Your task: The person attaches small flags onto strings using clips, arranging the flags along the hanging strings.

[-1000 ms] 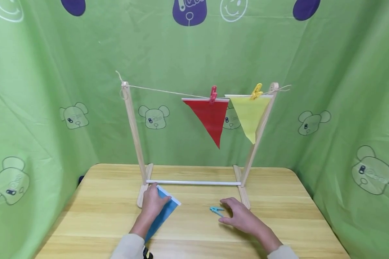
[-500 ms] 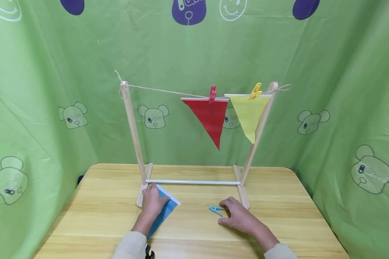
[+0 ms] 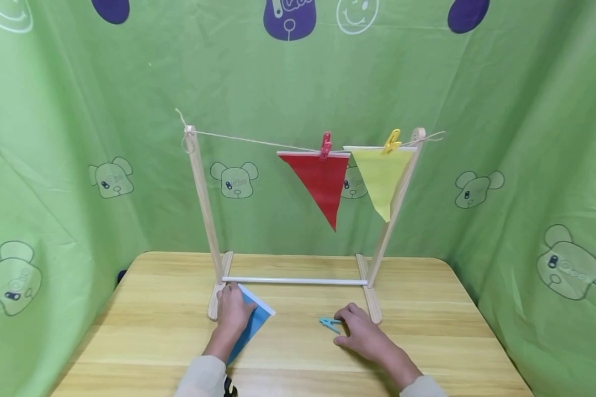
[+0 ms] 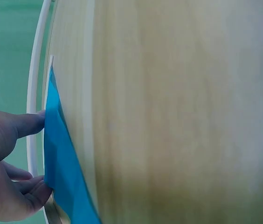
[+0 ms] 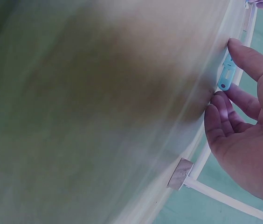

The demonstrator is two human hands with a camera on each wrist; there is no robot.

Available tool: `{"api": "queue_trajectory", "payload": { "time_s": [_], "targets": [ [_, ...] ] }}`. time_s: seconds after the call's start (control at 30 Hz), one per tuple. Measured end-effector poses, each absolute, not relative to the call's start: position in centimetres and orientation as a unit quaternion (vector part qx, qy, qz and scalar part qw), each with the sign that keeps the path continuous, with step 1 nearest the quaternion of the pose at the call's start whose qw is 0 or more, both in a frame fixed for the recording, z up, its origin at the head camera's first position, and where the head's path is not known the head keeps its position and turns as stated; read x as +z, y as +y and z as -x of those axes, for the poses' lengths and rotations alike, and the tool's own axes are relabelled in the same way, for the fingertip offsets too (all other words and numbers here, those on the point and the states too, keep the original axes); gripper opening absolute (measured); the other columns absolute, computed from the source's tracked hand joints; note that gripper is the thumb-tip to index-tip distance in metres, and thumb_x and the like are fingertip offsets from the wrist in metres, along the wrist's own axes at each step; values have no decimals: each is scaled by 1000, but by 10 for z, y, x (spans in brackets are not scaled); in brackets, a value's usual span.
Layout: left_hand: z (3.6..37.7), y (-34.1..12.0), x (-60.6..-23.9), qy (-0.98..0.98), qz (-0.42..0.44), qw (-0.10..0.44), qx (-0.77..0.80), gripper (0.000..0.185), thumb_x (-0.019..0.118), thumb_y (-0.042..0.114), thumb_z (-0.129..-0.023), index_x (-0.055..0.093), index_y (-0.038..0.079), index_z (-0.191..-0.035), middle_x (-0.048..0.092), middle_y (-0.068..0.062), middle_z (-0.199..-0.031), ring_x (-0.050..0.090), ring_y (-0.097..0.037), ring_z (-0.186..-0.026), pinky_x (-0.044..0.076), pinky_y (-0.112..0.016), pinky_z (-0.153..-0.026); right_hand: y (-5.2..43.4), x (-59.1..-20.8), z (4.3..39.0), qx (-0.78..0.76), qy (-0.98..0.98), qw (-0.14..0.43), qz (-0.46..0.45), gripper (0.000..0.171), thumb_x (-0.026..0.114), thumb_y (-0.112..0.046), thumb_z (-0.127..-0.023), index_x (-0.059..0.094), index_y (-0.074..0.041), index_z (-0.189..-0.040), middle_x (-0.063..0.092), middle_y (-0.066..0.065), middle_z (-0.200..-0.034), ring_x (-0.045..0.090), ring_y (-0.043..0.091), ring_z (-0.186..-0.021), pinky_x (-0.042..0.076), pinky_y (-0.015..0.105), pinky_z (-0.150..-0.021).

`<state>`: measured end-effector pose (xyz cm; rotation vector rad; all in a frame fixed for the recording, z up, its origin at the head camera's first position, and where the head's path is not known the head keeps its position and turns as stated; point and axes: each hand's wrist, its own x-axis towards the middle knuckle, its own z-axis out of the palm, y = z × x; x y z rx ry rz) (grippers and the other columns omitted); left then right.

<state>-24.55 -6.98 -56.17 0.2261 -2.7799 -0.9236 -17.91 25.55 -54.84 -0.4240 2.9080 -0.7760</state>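
Near the foot of the stand's left post, my left hand (image 3: 234, 311) holds a blue triangular pennant (image 3: 253, 328) by its white top edge. In the left wrist view the pennant (image 4: 64, 154) slopes up from the table, with the thumb and fingertips at its edge. A light-blue clothespin (image 3: 330, 324) lies on the table to the right. Around its handle end is my right hand (image 3: 365, 335), thumb and index finger spread apart. The right wrist view shows the clothespin (image 5: 226, 74) between them; whether the index finger touches it, I cannot tell.
A wooden stand with a left post (image 3: 205, 204), a right post (image 3: 402, 193) and a white bottom rod (image 3: 298, 280) stands behind the hands. On its string (image 3: 248, 140) hang a red pennant (image 3: 323, 179) with a red clothespin (image 3: 325, 146) and a yellow pennant (image 3: 383, 176) with a yellow clothespin (image 3: 391, 142).
The left hand stays in place, with the blue pennant's lower tip slightly higher than a second ago. My right hand's fingers have come slightly closer to the clothespin.
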Motion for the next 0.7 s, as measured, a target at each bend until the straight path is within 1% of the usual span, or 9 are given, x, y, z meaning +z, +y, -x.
{"api": "queue_trajectory", "payload": {
  "time_s": [0.17, 0.4, 0.5, 0.7],
  "targets": [
    [244, -69, -562, -939, -86, 101, -318, 80, 94, 15, -73, 54, -12, -136, 61, -31, -120, 55, -43, -111, 53, -53, -92, 255, -549, 179, -251, 956, 46, 147, 42, 86, -23, -84, 67, -9, -119, 56, -4, -111, 54, 12, -103, 55, 41, -94],
    [245, -67, -564, -933, -90, 115, -329, 76, 94, 12, -71, 57, -12, -133, 60, -32, -117, 55, -45, -108, 52, -54, -91, 256, -549, 178, -240, 957, 38, 156, 33, 82, -20, -88, 67, -10, -116, 56, -5, -109, 54, 11, -101, 56, 39, -92],
    [245, -68, -566, -929, -89, 117, -340, 77, 94, 10, -70, 56, -13, -132, 58, -34, -118, 54, -47, -109, 52, -55, -92, 256, -550, 178, -239, 958, 39, 155, 31, 81, -19, -90, 67, -10, -116, 56, -5, -109, 54, 11, -101, 56, 39, -91],
    [247, -69, -567, -916, -86, 109, -375, 83, 93, 4, -70, 50, -17, -138, 53, -38, -124, 56, -51, -116, 52, -57, -98, 254, -548, 178, -238, 959, 38, 152, 31, 80, -18, -90, 67, -9, -117, 56, -6, -109, 53, 10, -99, 56, 37, -90]
  ]
}}
